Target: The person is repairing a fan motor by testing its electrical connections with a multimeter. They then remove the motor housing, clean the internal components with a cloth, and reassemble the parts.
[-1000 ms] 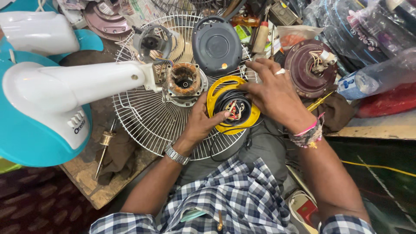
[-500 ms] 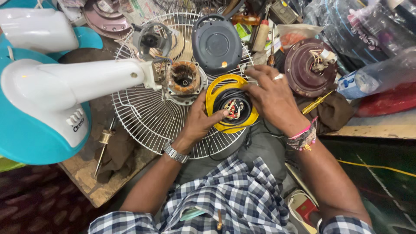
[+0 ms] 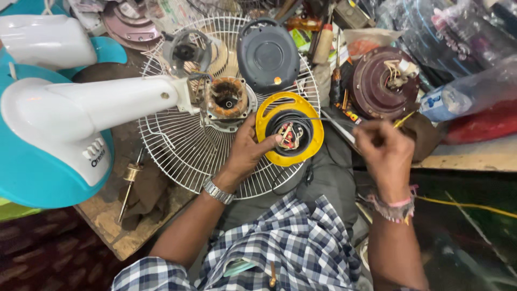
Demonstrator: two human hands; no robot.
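- Yellow motor housing (image 3: 289, 128): rigid, light, wiring fragile; your left hand (image 3: 249, 150) clasps its rim.
- Thin wire (image 3: 323, 119): flexible; your right hand (image 3: 383, 152) pinches it.

Wire fan guard (image 3: 177, 145) lies flat on the workbench (image 3: 116, 223). Ring housing (image 3: 269, 110) rests on its near-right rim. Motor stator (image 3: 227, 97) just left of the ring housing; domed cover (image 3: 267, 54) behind it. Fan stand (image 3: 70, 118) at left, round motor casing (image 3: 377, 86) at right.
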